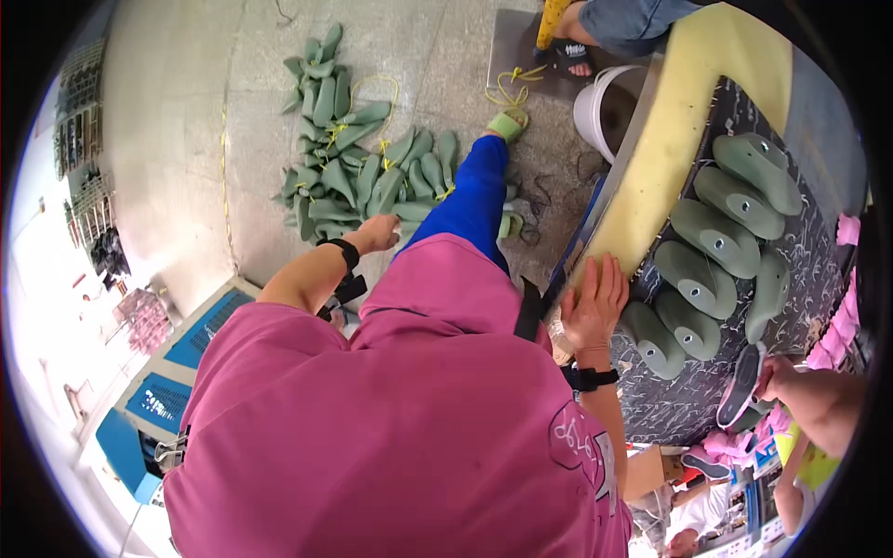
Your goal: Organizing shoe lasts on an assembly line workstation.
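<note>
My left hand [377, 232] hangs low beside my blue trouser leg, at the near edge of a pile of green shoe lasts [339, 181] on the floor. Yellow cords tie some lasts together. How far its fingers are bent, and whether they touch a last, cannot be made out. My right hand [596, 302] lies flat, fingers spread, on the yellow padded edge [642, 200] of the worktable. Just right of it, several single green lasts [714, 240] lie in rows on the black patterned tabletop [665, 400].
A white bucket [590, 116] stands against the table's far side, near another person's sandaled foot [577, 63]. At right, a co-worker's hand [779, 379] holds a dark shoe [742, 386] with a pale sole edge. Blue-and-cream cabinets [200, 330] stand at left.
</note>
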### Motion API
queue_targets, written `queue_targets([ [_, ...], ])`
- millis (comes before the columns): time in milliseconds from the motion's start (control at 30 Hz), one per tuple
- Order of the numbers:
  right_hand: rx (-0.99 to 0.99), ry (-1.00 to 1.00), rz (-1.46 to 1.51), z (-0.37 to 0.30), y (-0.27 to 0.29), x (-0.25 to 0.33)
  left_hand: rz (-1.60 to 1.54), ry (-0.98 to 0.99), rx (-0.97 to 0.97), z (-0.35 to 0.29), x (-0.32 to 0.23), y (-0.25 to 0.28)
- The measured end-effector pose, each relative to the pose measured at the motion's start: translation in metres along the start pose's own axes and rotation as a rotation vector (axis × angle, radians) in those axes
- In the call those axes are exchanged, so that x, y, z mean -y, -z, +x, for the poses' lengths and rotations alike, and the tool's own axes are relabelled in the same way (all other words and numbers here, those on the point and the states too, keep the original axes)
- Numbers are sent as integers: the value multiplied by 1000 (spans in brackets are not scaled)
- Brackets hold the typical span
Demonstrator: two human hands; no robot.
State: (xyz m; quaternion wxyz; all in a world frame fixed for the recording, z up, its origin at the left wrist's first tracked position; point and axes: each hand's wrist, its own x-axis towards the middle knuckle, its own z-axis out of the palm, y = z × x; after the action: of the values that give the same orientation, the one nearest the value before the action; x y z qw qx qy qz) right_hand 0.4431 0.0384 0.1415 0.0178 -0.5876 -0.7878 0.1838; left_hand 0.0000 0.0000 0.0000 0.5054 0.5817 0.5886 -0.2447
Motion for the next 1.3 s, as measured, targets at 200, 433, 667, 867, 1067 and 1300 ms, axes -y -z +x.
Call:
queue_targets([
  [200,-26,-21,-48,19,-20,2,-31,143,69,27,19,7],
  [433,-116,13,-129,15,-30,4,-65,265,-74,22,41,-19],
  [667,-51,77,-251,21,-26,11,-137,174,64,5,108,-132],
  [867,-79,54,-260,18,-40,15,-197,208,-56,23,138,-123],
  [1067,-137,-35,-187,9,-47,13,-227,195,-71,102,140,-128],
  [1300,-120,-164,-226,3,-64,-6,-423,81,16,258,138,-195],
])
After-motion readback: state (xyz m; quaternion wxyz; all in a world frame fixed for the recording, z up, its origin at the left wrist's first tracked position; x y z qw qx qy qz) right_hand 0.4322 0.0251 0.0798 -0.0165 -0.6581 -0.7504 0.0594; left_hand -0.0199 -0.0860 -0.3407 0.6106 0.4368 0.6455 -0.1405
